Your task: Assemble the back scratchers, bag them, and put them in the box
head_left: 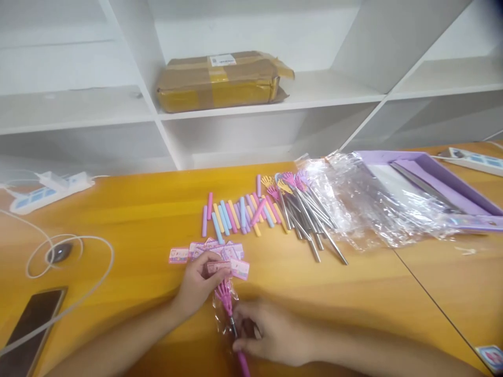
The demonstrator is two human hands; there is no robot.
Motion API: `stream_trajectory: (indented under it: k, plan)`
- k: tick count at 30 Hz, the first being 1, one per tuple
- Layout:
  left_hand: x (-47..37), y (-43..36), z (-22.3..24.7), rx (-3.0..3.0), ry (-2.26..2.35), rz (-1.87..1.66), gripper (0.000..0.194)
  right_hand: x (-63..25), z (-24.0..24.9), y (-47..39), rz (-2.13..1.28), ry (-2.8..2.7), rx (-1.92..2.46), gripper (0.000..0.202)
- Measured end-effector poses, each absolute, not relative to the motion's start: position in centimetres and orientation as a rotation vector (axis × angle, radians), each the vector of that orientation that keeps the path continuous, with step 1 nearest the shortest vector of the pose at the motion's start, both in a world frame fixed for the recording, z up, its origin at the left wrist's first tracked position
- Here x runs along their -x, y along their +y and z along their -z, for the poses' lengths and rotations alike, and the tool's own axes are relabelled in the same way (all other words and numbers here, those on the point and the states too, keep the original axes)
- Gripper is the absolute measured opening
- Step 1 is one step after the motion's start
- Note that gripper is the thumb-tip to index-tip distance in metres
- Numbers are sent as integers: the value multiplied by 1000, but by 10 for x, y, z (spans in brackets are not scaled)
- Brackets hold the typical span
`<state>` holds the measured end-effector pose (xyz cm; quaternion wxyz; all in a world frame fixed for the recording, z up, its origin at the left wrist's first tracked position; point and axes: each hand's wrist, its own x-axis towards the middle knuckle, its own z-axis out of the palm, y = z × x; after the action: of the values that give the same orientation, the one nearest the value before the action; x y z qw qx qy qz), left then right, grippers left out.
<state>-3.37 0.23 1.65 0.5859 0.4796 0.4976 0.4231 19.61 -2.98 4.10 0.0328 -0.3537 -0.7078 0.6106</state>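
In the head view my left hand [198, 285] pinches a small pink printed card [218, 268] between thumb and fingers, just above a pink hand-shaped back scratcher [225, 298]. That back scratcher lies in a clear plastic sleeve [218, 317], its metal rod and pink handle pointing towards me. My right hand [271, 332] is closed around the rod near the handle, slightly blurred. Beyond the left hand lies a pile of printed cards [198, 250]. Farther back are several pastel handle tubes [231, 214] and a heap of back scratcher rods with coloured hand-shaped heads [302, 209].
Clear plastic bags [377, 214] and a purple box [412, 157] lie at the right rear. At left are a power strip [53, 191], a white cable [112, 262], and a phone [35, 324]. A cardboard box [223, 81] sits on the white shelf [330, 86].
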Motion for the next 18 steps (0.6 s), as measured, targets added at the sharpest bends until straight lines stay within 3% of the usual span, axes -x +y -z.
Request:
stream_trajectory:
  k: [10,14,18]
  plan:
    - [32,5,-19,-996,1062,-886,38,-202,-44,-23,-1906,-2235,1064,23]
    - [35,1,-19,-1075,965,-835,38,-202,-55,-11,-2088,-2144,1026,13]
    - [39,-3,-19,-1067,784,-917,55,-237,-94,0,-2142,-2164,989,10]
